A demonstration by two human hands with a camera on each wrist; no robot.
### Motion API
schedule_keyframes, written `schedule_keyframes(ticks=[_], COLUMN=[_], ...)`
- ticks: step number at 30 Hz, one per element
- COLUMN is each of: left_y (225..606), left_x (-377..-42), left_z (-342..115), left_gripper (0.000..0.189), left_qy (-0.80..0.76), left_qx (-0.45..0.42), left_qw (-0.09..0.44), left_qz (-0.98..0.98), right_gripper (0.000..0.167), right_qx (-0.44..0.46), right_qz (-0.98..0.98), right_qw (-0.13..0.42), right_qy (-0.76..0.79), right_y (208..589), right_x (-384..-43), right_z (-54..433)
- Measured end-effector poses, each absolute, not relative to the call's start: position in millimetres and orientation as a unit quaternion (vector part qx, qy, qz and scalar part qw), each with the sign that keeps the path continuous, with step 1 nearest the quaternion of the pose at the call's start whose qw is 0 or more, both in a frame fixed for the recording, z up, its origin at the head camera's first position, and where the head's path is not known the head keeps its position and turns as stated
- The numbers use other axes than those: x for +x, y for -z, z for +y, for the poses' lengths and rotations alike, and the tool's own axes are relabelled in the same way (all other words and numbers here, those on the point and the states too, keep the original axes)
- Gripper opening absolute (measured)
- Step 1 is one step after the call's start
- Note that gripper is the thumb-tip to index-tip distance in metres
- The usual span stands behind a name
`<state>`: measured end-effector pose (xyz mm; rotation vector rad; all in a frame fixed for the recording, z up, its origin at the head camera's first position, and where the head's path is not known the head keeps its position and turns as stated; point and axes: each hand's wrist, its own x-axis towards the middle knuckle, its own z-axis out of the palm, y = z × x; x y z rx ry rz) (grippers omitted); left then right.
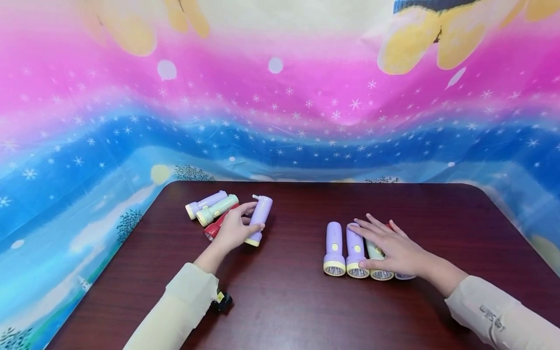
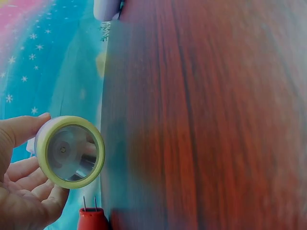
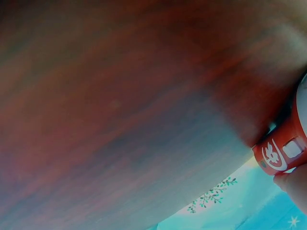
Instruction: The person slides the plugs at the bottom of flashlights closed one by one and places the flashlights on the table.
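My left hand grips a purple flashlight between thumb and fingers; two metal prongs stick out near its tail end. Its yellow-rimmed lens faces the camera in the left wrist view. Beside that hand lie a red flashlight, a pale green one and another purple one. My right hand spreads its fingers over a row holding two purple flashlights, one on the left and one beside it, a green one and a red one, mostly hidden in the head view.
The brown wooden table carries both groups, with bare surface between them. A printed curtain hangs along its far and left edges. A small black object shows at my left cuff. Prongs also rise from the red flashlight in the left wrist view.
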<state>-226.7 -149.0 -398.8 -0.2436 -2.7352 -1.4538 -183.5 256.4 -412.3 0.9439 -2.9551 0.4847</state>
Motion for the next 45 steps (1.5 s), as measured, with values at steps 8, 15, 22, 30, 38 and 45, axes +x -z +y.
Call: schedule_keyframes(ticks=[8,15,22,30,38,45], left_y=[398.7,396.6,396.2,394.2,392.0,388.3], left_x=[-225.4,-222.3,-219.4,-216.3,-215.3,-211.2], left_z=[-140.3,-130.6,-121.9,-111.1,-98.5,-87.0], left_gripper=[0.063,0.063,0.063,0.064,0.063,0.063], left_qy=[0.479,0.507,0.522,0.536,0.556,0.580], left_qx=[-0.079,-0.087,-0.092,-0.094,-0.107,-0.119], left_qw=[0.024,0.029,0.040,0.036,0.045,0.047], left_qz=[-0.874,-0.857,-0.847,-0.838,-0.823,-0.805], right_gripper=[0.081,0.081,0.081,0.081,0.081,0.081], right_qx=[0.300,0.299,0.301,0.301,0.303,0.306], right_qz=[-0.942,-0.942,-0.941,-0.942,-0.941,-0.940], right_qw=[0.001,0.000,0.001,0.003,0.008,0.009], right_qy=[-0.151,-0.153,-0.152,-0.151,-0.149,-0.152], right_y=[410.6,410.9,411.7,412.1,413.4,414.5], right_x=[-183.3,-182.7,-183.2,-183.5,-183.5,-184.5], right_z=[255.3,255.8,256.6,256.9,257.1,257.8])
